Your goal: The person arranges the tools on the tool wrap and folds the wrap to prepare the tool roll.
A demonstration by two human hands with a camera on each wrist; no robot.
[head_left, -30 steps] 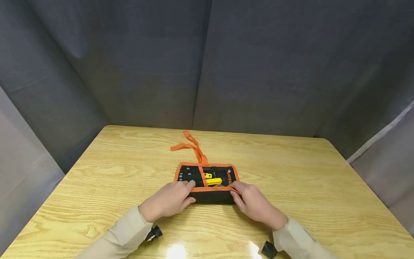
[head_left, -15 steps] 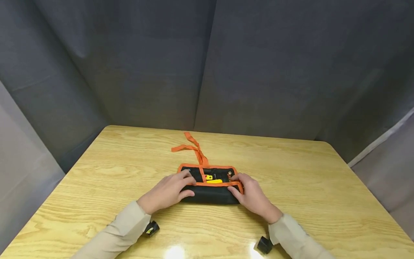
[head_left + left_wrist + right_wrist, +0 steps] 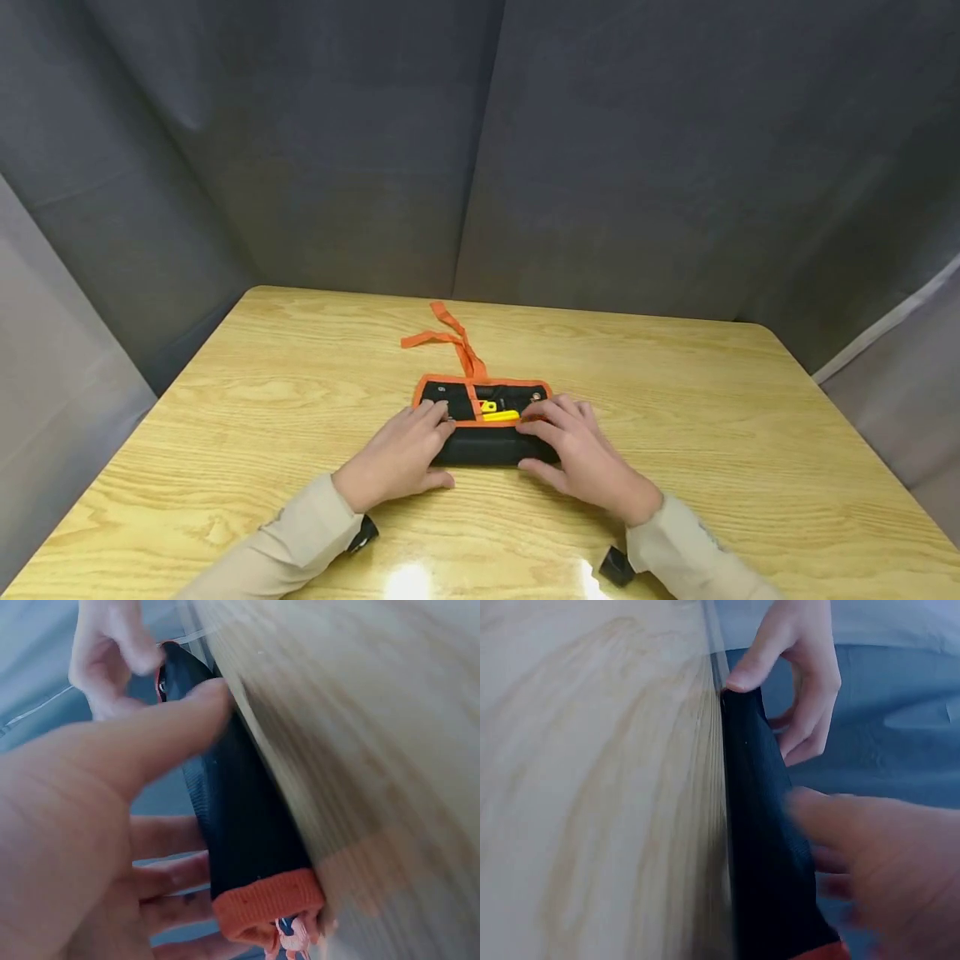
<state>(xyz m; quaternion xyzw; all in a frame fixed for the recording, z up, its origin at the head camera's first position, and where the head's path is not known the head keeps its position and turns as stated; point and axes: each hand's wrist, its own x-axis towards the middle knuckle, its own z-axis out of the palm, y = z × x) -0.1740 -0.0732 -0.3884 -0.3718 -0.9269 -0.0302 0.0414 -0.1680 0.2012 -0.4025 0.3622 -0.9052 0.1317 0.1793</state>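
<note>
A black tool roll (image 3: 487, 447) with orange edging lies partly rolled up in the middle of the table. Its near part forms a thick black bundle; the far part lies flat with pockets showing. A yellow-handled tool (image 3: 501, 416) peeks out of a pocket just beyond the bundle. My left hand (image 3: 396, 457) holds the bundle's left end, fingers over the top and thumb low on the near side. At the other end my right hand (image 3: 588, 458) spans the bundle the same way. In the left wrist view the roll's orange-trimmed end (image 3: 266, 900) shows beside my fingers.
Two orange tie straps (image 3: 467, 354) stretch from the roll's far edge toward the back of the wooden table (image 3: 675, 400). Grey curtains (image 3: 360, 167) hang behind the table and along both sides. Black wrist devices (image 3: 617, 567) sit under both sleeves.
The near edge has been rolled over into a thicker bundle, covering more of the pockets. My right hand has shifted left along it, and both thumbs have dropped lower on its near side.
</note>
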